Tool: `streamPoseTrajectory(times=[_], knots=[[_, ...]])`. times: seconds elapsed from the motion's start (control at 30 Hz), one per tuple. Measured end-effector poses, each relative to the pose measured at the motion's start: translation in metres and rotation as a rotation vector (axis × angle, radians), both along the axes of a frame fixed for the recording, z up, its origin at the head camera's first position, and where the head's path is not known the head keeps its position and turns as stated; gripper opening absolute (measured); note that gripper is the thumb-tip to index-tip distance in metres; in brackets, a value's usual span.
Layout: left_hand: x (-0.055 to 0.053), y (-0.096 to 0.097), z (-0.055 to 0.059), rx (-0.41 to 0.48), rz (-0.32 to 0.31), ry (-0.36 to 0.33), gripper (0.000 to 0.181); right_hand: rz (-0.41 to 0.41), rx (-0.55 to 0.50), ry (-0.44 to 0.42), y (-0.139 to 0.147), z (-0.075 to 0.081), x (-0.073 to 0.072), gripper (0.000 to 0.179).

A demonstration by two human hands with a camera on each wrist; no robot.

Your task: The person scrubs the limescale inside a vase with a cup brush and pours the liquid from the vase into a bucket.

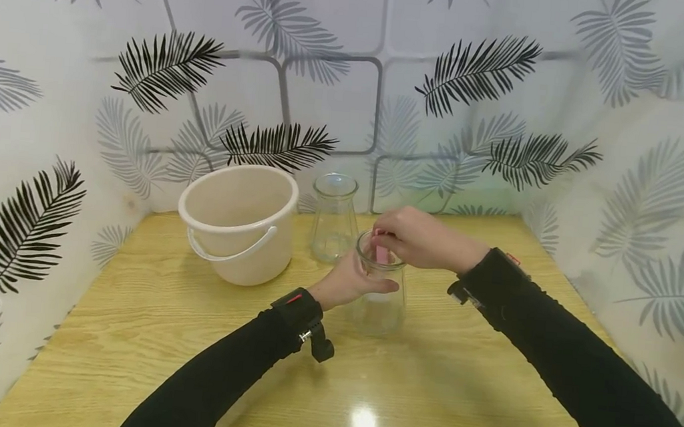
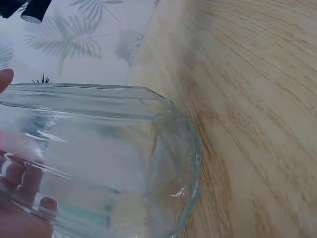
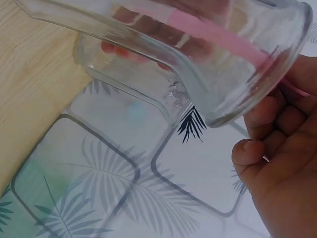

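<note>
A clear glass jar [image 1: 377, 315] with faceted sides and a rounded rim stands on the table, its base on the wood in the left wrist view. My left hand [image 1: 350, 282] grips it round the neck, thumb toward me; fingers show through the glass. Over the mouth, my right hand [image 1: 417, 238] pinches the end of a pink, strip-like object [image 1: 382, 253]. The rest of that pink strip [image 3: 223, 39] hangs down inside the jar in the right wrist view. I cannot tell exactly what kind of object it is. Just behind stands a second glass jar [image 1: 333, 229], untouched.
A cream bucket [image 1: 254, 253] with its handle lowered stands left of the jars on the yellow wooden table [image 1: 186, 355]. Close behind rises a wall covering [image 1: 331, 125] with leaf patterns, and similar sheets flank both sides.
</note>
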State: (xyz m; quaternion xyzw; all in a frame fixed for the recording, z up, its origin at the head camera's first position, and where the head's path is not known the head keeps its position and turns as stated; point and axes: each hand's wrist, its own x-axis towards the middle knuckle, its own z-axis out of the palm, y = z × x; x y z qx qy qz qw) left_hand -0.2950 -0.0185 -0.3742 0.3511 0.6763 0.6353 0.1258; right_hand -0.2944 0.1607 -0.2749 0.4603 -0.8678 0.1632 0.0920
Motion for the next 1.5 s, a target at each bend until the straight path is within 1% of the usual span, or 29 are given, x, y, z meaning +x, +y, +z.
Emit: streamPoseTrajectory(times=[0.03,0.13,0.27,0.33,0.37,0.43,0.5,0.6,0.7,0.77,0.87,0.93,1.0,1.13,1.23,1.3,1.4,1.5], knots=[[0.002,0.000,0.002,-0.004,-0.004,-0.003,0.083,-0.007,0.000,-0.012,0.001,0.000,0.000,0.016],[0.002,0.000,0.002,-0.018,0.002,0.002,0.076,-0.020,-0.012,-0.066,0.004,0.002,0.000,0.020],[-0.004,0.002,-0.007,-0.030,0.026,0.016,0.070,-0.036,-0.046,-0.188,0.010,0.003,0.004,0.026],[-0.008,0.002,-0.013,-0.028,0.024,0.015,0.069,-0.049,-0.064,-0.246,0.012,0.003,0.007,0.027],[-0.010,0.003,-0.016,-0.028,0.022,0.015,0.069,-0.056,-0.075,-0.267,0.013,0.002,0.009,0.027],[-0.011,0.003,-0.018,-0.021,0.010,0.023,0.067,-0.060,-0.103,-0.293,0.012,0.001,0.011,0.028],[-0.012,0.004,-0.020,-0.010,-0.001,0.025,0.067,-0.066,-0.136,-0.297,0.011,-0.003,0.012,0.028],[-0.012,0.005,-0.021,-0.025,0.001,0.049,0.070,-0.059,-0.174,-0.267,0.008,-0.009,0.011,0.025],[-0.011,0.005,-0.023,-0.066,0.030,0.067,0.067,-0.031,-0.186,-0.209,0.005,-0.014,0.009,0.021],[-0.011,0.004,-0.024,-0.097,0.053,0.081,0.064,0.001,-0.182,-0.162,0.004,-0.016,0.006,0.019],[-0.011,0.003,-0.023,-0.113,0.075,0.074,0.064,0.057,-0.159,-0.063,0.002,-0.014,0.002,0.017],[-0.012,0.002,-0.022,-0.120,0.082,0.066,0.067,0.070,-0.133,-0.017,0.001,-0.012,0.000,0.017],[-0.012,0.001,-0.021,-0.113,0.077,0.061,0.070,0.065,-0.102,0.009,0.001,-0.010,-0.001,0.017],[-0.013,0.001,-0.020,-0.107,0.074,0.067,0.078,0.013,-0.043,-0.028,0.002,-0.005,-0.003,0.017],[-0.011,0.001,-0.018,-0.100,0.069,0.056,0.083,-0.017,-0.020,-0.072,0.002,0.000,-0.003,0.018],[-0.008,0.001,-0.014,-0.091,0.060,0.046,0.082,-0.030,-0.015,-0.109,0.004,0.002,-0.004,0.022],[-0.002,0.000,-0.007,-0.070,0.043,0.028,0.080,-0.041,-0.030,-0.187,0.005,0.005,-0.002,0.026],[0.001,-0.003,-0.003,-0.085,0.049,0.032,0.077,-0.045,-0.052,-0.244,0.006,0.006,-0.001,0.026]])
